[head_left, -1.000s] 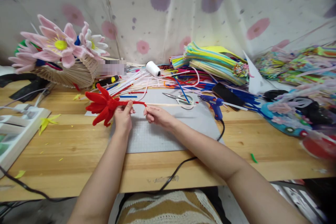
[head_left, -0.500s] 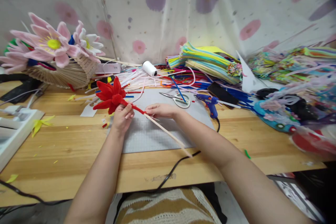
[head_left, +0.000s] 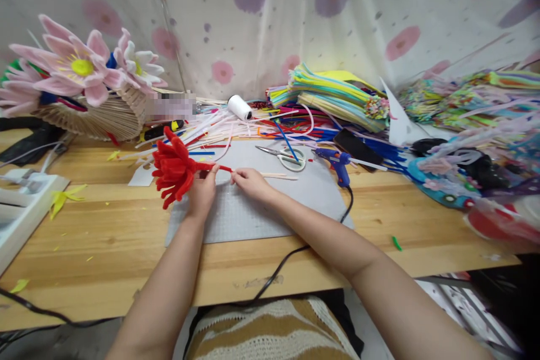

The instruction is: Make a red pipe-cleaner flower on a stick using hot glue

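Note:
A red fuzzy flower (head_left: 174, 166), seemingly of pipe cleaners, is held sideways over the grey cutting mat (head_left: 261, 222), its petals pointing left. My left hand (head_left: 202, 188) is closed around the stem just behind the bloom. The stem's red-covered part (head_left: 222, 168) runs between both hands. My right hand (head_left: 253, 184) pinches the stem where the red covering ends; its fingertips hide that spot. Thin pale sticks (head_left: 280, 176) stick out to the right beyond that hand.
Scissors (head_left: 291, 158), a blue glue gun (head_left: 337, 164) and a dark phone (head_left: 358, 149) lie right of the hands. Behind are a white thread spool (head_left: 239, 107) and pipe cleaner bundles (head_left: 333, 95). Pink flowers (head_left: 82, 64) stand left. A black cord (head_left: 280, 267) crosses the front edge.
The flower has turned so its petals face more left and downward. The pale sticks swung from slanting down toward me to nearly level. My right hand stays at the stem.

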